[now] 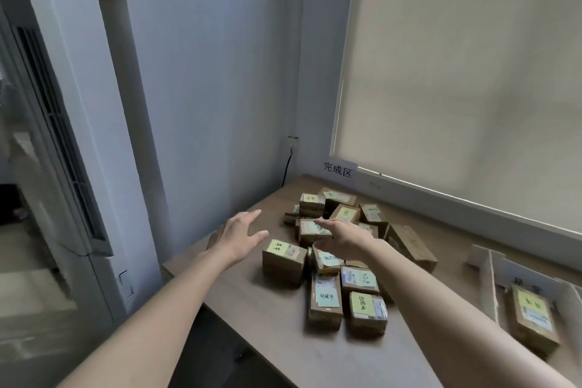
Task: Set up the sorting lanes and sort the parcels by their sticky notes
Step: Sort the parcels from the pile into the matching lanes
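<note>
A heap of several small cardboard parcels with yellow and pale blue sticky notes lies on the wooden table. My left hand hovers open just left of the heap, fingers spread, holding nothing. My right hand reaches over the middle of the heap, fingers extended above a parcel with a pale note; whether it touches the parcel is unclear. At the right edge stand white cardboard lane dividers, with one yellow-noted parcel lying in a lane.
A paper sign with printed characters hangs on the wall behind the heap. A window blind fills the right wall. A tall white air-conditioning unit stands left of the table. A black cable runs down the corner.
</note>
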Available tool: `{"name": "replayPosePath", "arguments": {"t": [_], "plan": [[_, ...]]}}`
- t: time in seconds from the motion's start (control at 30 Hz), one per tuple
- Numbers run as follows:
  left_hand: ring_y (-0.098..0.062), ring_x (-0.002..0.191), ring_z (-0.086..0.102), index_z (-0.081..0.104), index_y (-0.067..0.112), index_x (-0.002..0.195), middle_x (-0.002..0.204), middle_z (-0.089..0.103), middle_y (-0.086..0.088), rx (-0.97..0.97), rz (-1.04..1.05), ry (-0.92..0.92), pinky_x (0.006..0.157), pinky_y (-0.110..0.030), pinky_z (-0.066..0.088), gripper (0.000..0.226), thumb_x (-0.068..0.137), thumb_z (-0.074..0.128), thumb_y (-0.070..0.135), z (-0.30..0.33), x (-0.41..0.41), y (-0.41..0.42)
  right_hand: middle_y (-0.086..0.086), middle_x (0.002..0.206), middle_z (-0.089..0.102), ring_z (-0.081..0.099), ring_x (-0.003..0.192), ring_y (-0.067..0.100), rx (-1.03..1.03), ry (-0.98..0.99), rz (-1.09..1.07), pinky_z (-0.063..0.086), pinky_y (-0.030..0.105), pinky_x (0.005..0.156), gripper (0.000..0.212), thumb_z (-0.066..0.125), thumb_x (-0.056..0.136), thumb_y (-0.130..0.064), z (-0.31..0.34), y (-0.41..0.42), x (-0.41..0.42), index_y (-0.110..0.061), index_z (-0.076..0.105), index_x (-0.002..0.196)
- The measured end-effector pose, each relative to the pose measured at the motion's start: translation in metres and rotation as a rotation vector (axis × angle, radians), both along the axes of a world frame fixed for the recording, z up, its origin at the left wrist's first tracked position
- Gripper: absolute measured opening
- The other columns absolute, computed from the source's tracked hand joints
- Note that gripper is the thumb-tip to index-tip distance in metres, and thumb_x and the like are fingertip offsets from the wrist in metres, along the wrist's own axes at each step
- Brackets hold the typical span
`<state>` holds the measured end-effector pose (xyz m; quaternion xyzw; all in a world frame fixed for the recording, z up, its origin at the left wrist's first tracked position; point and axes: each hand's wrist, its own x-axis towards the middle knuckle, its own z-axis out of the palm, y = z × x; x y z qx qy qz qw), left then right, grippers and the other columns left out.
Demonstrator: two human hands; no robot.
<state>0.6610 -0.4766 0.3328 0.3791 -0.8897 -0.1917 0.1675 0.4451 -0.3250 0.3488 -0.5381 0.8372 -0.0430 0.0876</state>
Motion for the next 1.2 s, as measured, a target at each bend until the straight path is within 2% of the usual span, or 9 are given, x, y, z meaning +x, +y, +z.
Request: {"name": "replayPosePath", "arguments": {"t": [0.2,0.33,0.53,0.73,0.97,1.2], "plan": [[-0.02,0.14,0.038,0.033,0.037,0.151,0.156,0.036,0.007,0.021,-0.057,-0.091,0.107,-0.041,0.039,0.065,0.092,0.055,0.055,-0.025,-0.062,-0.087,0.0,0.161,0.035,0.036,0.146,0.025,0.03,-0.078,-0.059,0.04,0.044,0.113,0.073,0.059,0.097,-0.051,-0.031,-0.08,-0.045,-0.037,0.023,0.158],[-0.02,0.142,0.035,0.032,0.034,0.152,0.157,0.034,0.004,0.039,-0.109,-0.106,0.11,-0.041,0.035,0.063,0.095,0.056,0.048,-0.032,-0.105,-0.133,-0.001,0.162,0.035,0.036,0.147,0.025,0.039,-0.097,-0.089,0.04,0.045,0.113,0.072,0.059,0.097,-0.05,-0.046,-0.127,-0.081,-0.035,0.025,0.158],[-0.02,0.14,0.038,0.031,0.037,0.151,0.156,0.035,0.007,0.026,-0.171,-0.133,0.107,-0.043,0.04,0.064,0.094,0.053,0.056,-0.045,-0.146,-0.192,-0.001,0.162,0.034,0.036,0.146,0.024,0.056,-0.088,-0.139,0.044,0.047,0.109,0.069,0.057,0.099,-0.048,-0.053,-0.171,-0.115,-0.034,0.024,0.159],[-0.02,0.14,0.039,0.032,0.034,0.151,0.155,0.036,0.006,0.055,-0.26,-0.136,0.11,-0.043,0.039,0.063,0.094,0.054,0.053,-0.067,-0.177,-0.244,-0.002,0.162,0.034,0.037,0.145,0.023,0.073,-0.106,-0.222,0.046,0.047,0.108,0.07,0.056,0.098,-0.05,-0.068,-0.211,-0.134,-0.036,0.023,0.159],[-0.018,0.139,0.04,0.036,0.034,0.15,0.154,0.039,0.007,0.12,-0.442,-0.166,0.11,-0.041,0.038,0.062,0.093,0.056,0.052,-0.124,-0.219,-0.303,-0.003,0.163,0.031,0.035,0.147,0.023,0.115,-0.217,-0.419,0.041,0.046,0.113,0.068,0.056,0.099,-0.047,-0.113,-0.25,-0.136,-0.037,0.024,0.158],[-0.017,0.143,0.032,0.033,0.034,0.151,0.156,0.036,0.005,0.23,-0.672,-0.301,0.116,-0.043,0.03,0.066,0.092,0.053,0.055,-0.23,-0.253,-0.36,-0.001,0.157,0.04,0.041,0.141,0.021,0.169,-0.324,-0.589,0.04,0.043,0.112,0.065,0.055,0.099,-0.047,-0.203,-0.279,-0.113,-0.032,0.03,0.157]]}}
